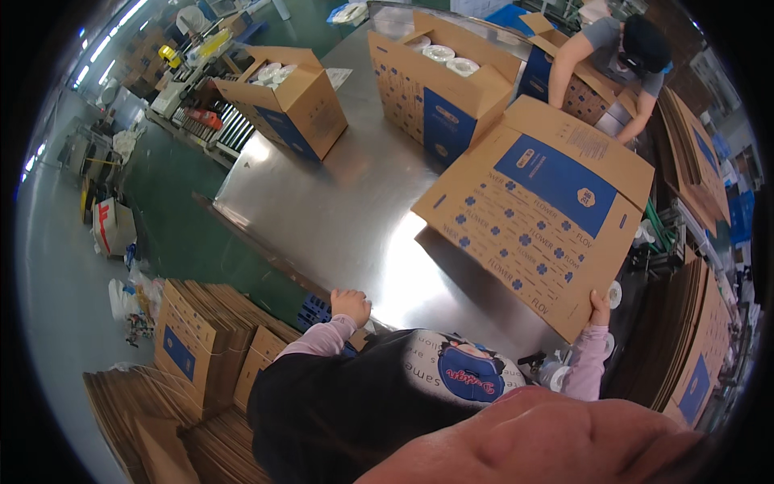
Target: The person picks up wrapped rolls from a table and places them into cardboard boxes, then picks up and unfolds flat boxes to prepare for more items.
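Note:
My right hand (599, 308) grips the near right edge of a large cardboard box (524, 234), brown with a blue panel and printed clovers. The box is tilted, its broad printed side facing up over the right part of the metal table (322, 210). At the table's near edge is my left hand (351, 306), fingers curled in; whatever they may hold is hidden. Beyond the tilted box stands an open carton (447, 121) with white round items in it. Another open carton (294, 109), filled the same way, stands at the table's far left.
A co-worker (617, 60) leans over another open box (580, 93) at the far right. Flattened cardboard stacks stand at the lower left (193, 347) and along the right (697, 347). A roller conveyor (210, 133) lies beyond the table's left side.

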### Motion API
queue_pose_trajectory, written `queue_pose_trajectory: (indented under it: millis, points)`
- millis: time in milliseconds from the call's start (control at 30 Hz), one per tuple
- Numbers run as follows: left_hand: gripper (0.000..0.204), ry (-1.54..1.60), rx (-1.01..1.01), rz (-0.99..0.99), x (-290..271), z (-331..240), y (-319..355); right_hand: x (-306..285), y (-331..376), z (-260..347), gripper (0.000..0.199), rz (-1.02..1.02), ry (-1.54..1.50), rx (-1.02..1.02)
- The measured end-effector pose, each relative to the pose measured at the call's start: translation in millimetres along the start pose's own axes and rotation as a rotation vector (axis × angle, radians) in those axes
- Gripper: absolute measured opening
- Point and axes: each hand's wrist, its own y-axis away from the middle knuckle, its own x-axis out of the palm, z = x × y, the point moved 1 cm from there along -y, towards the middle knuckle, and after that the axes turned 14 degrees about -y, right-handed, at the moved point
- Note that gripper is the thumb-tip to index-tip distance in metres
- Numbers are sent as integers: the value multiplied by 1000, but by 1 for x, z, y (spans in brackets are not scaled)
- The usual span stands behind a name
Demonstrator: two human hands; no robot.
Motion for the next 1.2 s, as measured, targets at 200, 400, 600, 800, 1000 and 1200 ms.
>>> queue_pose_trajectory:
  millis: [200,400,600,800,1000,1200]
  points:
    - [22,15,-17,-19,-1,0,7,55,-86,-78,56,12,-23,126]
    - [21,22,-15,-36,-3,-1,5,194,-177,-179,42,208,-10,159]
    - [22,23,3,-60,-1,-1,-1,288,-190,-229,34,324,184,186]
    - [23,45,-27,-53,10,3,7,273,-106,-136,40,488,723,35]
    - [41,434,-254,218,2,11,-25,265,3,21,40,674,896,79]
    - [69,1256,-56,-583,-148,-5,-149,309,125,86,49,812,1183,254]
